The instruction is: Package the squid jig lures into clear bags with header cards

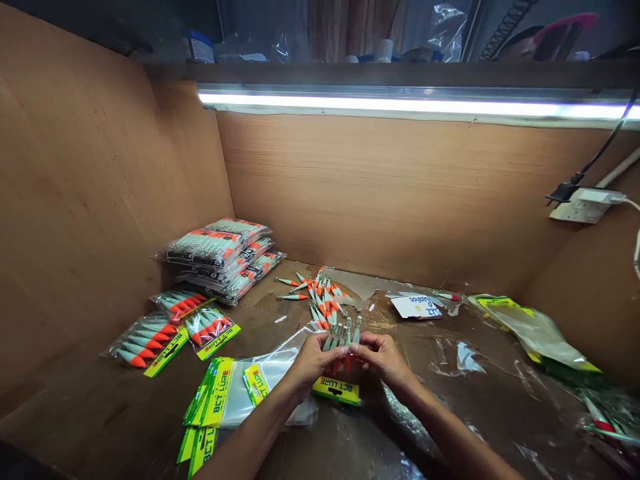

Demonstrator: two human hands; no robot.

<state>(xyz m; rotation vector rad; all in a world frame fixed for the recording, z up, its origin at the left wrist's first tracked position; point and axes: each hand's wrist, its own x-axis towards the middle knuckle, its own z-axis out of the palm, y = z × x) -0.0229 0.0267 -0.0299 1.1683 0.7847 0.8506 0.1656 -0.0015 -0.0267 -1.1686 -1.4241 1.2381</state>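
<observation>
I see a small bunch of lures [346,339] between the two hands, near the front middle of the bench, hook ends pointing away from me and red ends toward me. The left hand [315,360] pinches it from the left and the right hand [383,357] from the right, thumbs nearly meeting in the middle. A yellow BCT LURE header card [337,392] shows just below the fingers, on my side. I can't tell how far the clear film covers the lures.

Just beyond the hands I have a loose heap of orange-and-pale lures [323,291]. To the left, near the left forearm, flat header bags [217,393] overlap; past them lie filled packets [150,337], and behind those a stack of clear bags [215,247] packed with lures. Right of the heap I make out a handwritten white card [415,307], and farther right some yellow-and-green-edged bags [535,333].

The brown benchtop [125,413] looks scuffed, with scraps of film about. Wood-toned panels [350,180] wall it in, a lit tube [400,105] runs under the cluttered shelf [320,73], and a black plug [565,192] sits at a socket block [580,208] on the right.
</observation>
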